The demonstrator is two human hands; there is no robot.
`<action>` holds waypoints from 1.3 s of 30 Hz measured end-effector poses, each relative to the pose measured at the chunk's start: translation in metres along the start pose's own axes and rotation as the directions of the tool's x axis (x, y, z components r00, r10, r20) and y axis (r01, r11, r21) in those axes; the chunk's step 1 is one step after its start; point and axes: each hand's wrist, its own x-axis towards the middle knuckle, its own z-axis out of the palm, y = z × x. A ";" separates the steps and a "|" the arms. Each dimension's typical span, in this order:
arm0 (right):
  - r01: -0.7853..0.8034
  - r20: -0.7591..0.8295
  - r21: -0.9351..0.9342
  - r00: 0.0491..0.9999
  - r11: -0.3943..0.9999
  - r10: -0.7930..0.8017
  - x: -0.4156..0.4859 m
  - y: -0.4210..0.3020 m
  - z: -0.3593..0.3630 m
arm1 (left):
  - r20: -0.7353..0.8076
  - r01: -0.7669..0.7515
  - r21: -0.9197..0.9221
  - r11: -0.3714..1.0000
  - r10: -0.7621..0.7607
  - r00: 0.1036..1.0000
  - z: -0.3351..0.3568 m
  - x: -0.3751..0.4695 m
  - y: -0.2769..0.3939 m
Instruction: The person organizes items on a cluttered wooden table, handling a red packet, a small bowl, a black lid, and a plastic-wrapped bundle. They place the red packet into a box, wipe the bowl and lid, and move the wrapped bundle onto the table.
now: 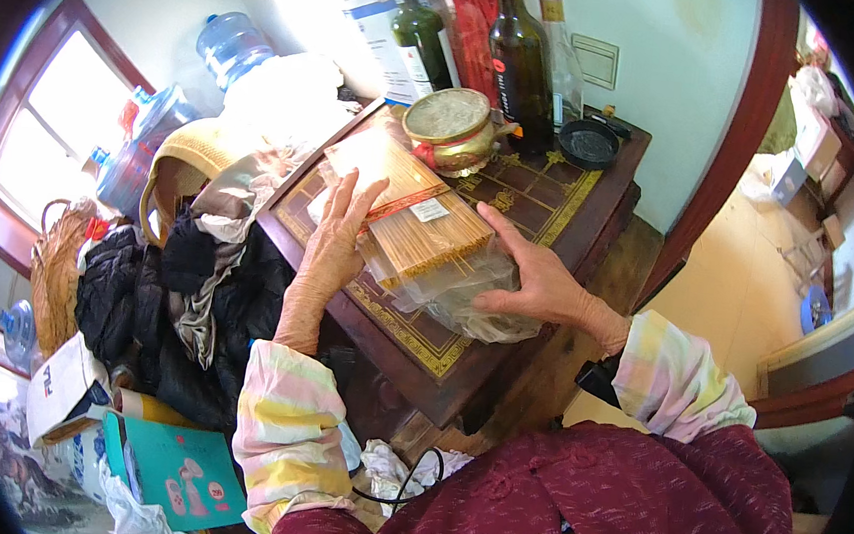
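A thick bundle of thin sticks, likely incense, lies on a dark wooden cabinet top with gold patterns. A red band with a small white label runs around it. Crumpled clear plastic wrap gathers at its near end, where a few stick ends poke out. My left hand grips the bundle's left side, fingers over its upper face. From the right, my right hand holds the near end, with thumb and fingers against the plastic wrap. Just beyond the bundle stands a gold incense burner filled with grey ash.
Behind the burner stand a dark wine bottle, a green bottle and a clear bottle. A black round dish sits near the right corner. Black clothing is heaped at left, above a teal box. A doorway opens at right.
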 end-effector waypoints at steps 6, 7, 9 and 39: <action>0.030 0.019 0.101 0.999 0.994 -0.032 0.001 -0.005 0.000 | -0.103 0.433 -0.368 0.823 -0.499 0.860 -0.002 -0.036 0.007; 0.066 0.017 0.093 0.998 0.993 -0.067 0.001 -0.005 0.001 | -0.076 0.456 -0.515 0.726 -0.569 0.819 0.000 -0.041 0.012; 0.028 0.049 0.140 0.998 0.990 -0.035 0.002 -0.004 0.001 | 0.238 0.467 -0.860 0.205 -0.648 0.723 0.005 -0.051 0.025; 0.120 0.143 0.077 0.981 0.990 -0.130 0.006 0.003 0.001 | 0.387 0.263 -0.903 -0.339 -0.378 0.841 0.036 0.007 -0.004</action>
